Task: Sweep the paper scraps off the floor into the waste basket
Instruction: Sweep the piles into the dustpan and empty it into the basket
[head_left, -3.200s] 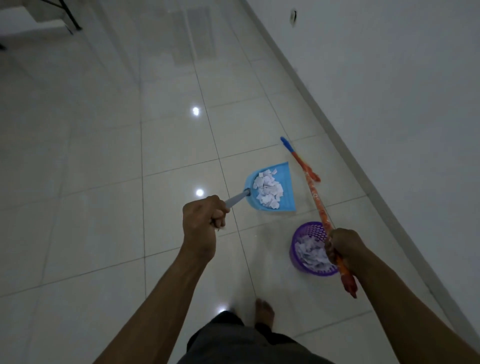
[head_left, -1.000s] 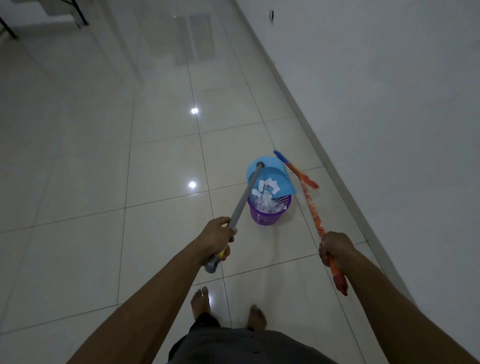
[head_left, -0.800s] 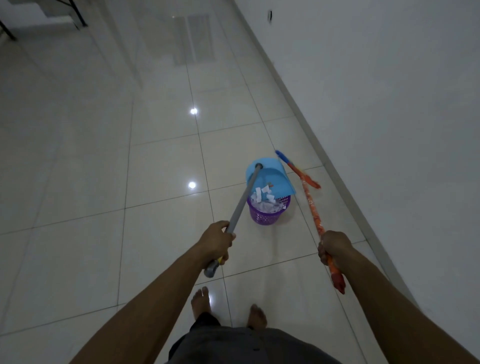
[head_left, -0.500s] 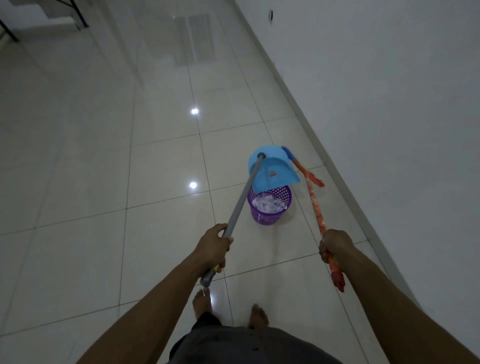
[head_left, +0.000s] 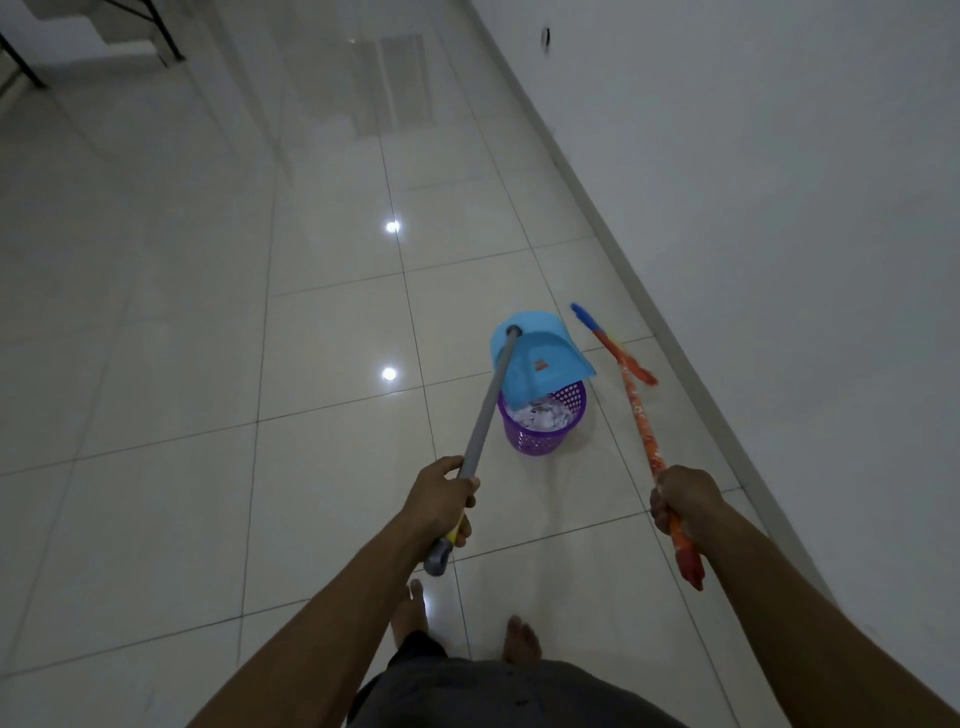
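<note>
Paper scraps (head_left: 540, 415) lie heaped inside a purple waste basket (head_left: 543, 444) on a pale tiled floor (head_left: 208, 338). A blue dustpan (head_left: 543, 353) tilts mouth-down over the basket's far rim. Nearer than the basket, the left hand (head_left: 441, 499) curls its fingers round the dustpan's grey pole (head_left: 485, 415). Right of the basket, the right hand (head_left: 680, 499) wraps its fingers round an orange broom (head_left: 640, 413). 2 bare feet (head_left: 522, 639) stand nearest.

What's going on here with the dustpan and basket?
A person is tipping a blue dustpan over the purple basket, the left hand gripping its grey handle. The dustpan looks empty; paper scraps lie in the basket. The right hand holds an orange broom, its head beside the basket.
</note>
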